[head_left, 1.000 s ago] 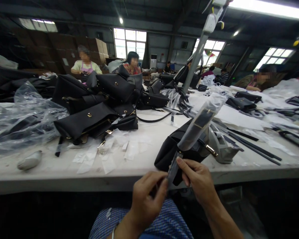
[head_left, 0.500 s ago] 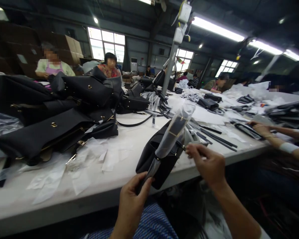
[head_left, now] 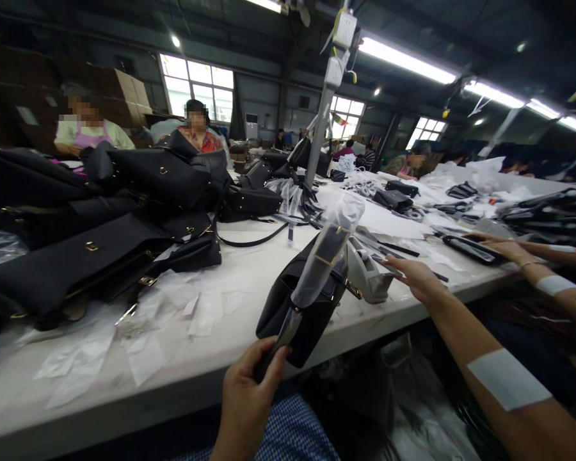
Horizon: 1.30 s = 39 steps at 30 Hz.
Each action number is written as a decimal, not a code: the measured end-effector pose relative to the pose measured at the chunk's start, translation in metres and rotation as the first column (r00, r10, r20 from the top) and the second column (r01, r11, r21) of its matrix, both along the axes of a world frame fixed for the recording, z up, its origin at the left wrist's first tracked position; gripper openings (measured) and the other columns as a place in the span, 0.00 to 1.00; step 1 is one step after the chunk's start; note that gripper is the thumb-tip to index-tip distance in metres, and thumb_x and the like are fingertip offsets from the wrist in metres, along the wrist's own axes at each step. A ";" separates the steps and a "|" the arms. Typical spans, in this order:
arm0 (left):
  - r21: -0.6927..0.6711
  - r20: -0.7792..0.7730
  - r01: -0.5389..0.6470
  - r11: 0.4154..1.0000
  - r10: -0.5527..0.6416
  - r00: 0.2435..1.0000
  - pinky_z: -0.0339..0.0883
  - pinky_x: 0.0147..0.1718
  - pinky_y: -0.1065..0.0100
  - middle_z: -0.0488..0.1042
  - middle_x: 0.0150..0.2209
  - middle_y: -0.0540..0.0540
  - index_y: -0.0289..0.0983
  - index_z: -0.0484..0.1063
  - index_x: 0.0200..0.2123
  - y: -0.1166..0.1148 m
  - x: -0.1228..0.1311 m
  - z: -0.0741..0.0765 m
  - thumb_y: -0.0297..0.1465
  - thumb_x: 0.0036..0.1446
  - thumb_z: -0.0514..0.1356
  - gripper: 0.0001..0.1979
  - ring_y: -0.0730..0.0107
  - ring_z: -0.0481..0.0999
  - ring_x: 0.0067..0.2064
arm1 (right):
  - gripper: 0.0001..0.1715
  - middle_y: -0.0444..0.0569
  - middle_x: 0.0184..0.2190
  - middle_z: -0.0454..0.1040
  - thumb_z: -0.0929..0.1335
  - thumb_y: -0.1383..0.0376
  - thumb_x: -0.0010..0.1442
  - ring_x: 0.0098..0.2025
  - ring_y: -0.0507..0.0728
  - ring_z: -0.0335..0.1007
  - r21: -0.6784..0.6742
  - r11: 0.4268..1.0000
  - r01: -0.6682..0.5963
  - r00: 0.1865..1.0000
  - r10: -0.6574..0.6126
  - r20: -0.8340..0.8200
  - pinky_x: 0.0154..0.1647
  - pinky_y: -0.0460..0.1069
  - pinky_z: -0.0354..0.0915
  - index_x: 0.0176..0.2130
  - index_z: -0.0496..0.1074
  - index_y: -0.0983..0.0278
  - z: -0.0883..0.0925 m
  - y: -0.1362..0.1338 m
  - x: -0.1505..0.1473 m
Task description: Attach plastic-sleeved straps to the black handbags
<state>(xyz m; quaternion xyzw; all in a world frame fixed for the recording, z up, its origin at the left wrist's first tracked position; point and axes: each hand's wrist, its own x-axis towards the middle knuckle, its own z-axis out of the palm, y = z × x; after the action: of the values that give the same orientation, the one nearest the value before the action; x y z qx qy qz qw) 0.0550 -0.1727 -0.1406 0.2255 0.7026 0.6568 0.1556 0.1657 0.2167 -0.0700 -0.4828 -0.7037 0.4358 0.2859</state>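
Observation:
My left hand (head_left: 256,384) is closed on the lower end of a dark strap (head_left: 288,330), whose upper part is wrapped in a clear plastic sleeve (head_left: 319,262). Behind the strap a small black bag (head_left: 302,320) stands tilted at the table's front edge, with a gold clasp (head_left: 353,289) at its right side. My right hand (head_left: 415,276) reaches over the table beside a grey tape dispenser (head_left: 372,275); its fingers are stretched forward near the dispenser's top, and the fingertips are small in view.
Black bags (head_left: 91,256) are piled at the left, with thin plastic scraps (head_left: 148,333) before them. A metal post (head_left: 319,128) rises mid-table. Another person's hands (head_left: 506,250) work on a dark piece at the right.
My right hand has let go of the clasp at the bag's side and moved right and forward to the dispenser. The clasp now hangs out. My left hand keeps its hold on the strap.

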 end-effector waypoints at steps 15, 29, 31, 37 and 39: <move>-0.021 0.060 0.000 1.000 0.002 0.998 0.70 0.26 0.72 0.82 0.33 0.45 0.37 0.81 0.40 -0.003 0.002 0.006 0.43 0.54 0.65 0.17 0.65 0.77 0.31 | 0.21 0.54 0.24 0.78 0.78 0.51 0.41 0.20 0.54 0.69 -0.140 0.990 0.029 0.987 -0.051 -0.154 0.19 0.48 0.68 0.25 0.77 0.65 -0.060 -0.052 0.047; 0.037 -0.168 -0.022 0.999 0.028 0.985 0.74 0.46 0.66 0.83 0.43 0.46 0.41 0.81 0.45 -0.005 0.012 0.015 0.32 0.60 0.63 0.11 0.61 0.81 0.45 | 0.21 0.44 0.20 0.74 0.70 0.51 0.60 0.20 0.49 0.67 -0.050 0.770 -0.636 0.761 0.616 -0.204 0.22 0.43 0.63 0.28 0.77 0.65 -0.005 -0.266 -0.029; 0.050 -0.217 -0.026 0.998 0.037 0.976 0.74 0.46 0.66 0.83 0.43 0.45 0.41 0.81 0.45 -0.008 0.013 0.014 0.31 0.61 0.62 0.11 0.60 0.81 0.45 | 0.21 0.44 0.20 0.75 0.70 0.51 0.60 0.19 0.49 0.67 -0.024 0.778 -0.628 0.773 0.620 -0.133 0.21 0.43 0.63 0.27 0.77 0.65 -0.006 -0.265 -0.035; 0.034 -0.283 0.007 0.999 0.003 0.959 0.74 0.44 0.65 0.83 0.41 0.44 0.40 0.81 0.45 -0.011 0.014 0.018 0.30 0.62 0.60 0.11 0.61 0.82 0.41 | 0.19 0.44 0.19 0.76 0.70 0.52 0.59 0.18 0.51 0.70 0.027 0.799 -0.601 0.799 0.601 -0.024 0.20 0.44 0.64 0.27 0.79 0.63 -0.004 -0.262 -0.032; 0.026 -0.281 0.013 1.000 -0.005 0.960 0.74 0.44 0.65 0.83 0.40 0.44 0.40 0.81 0.44 -0.011 0.014 0.021 0.31 0.62 0.60 0.10 0.61 0.82 0.41 | 0.17 0.44 0.20 0.77 0.70 0.53 0.59 0.19 0.51 0.72 0.043 0.805 -0.591 0.806 0.592 0.004 0.22 0.43 0.66 0.27 0.79 0.62 -0.004 -0.262 -0.030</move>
<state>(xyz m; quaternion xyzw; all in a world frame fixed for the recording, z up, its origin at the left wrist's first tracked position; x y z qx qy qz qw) 0.0693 -0.1833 -0.1199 0.3217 0.7075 0.6269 0.0543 0.1353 -0.0454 -0.0736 -0.2316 -0.8267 0.4904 0.1495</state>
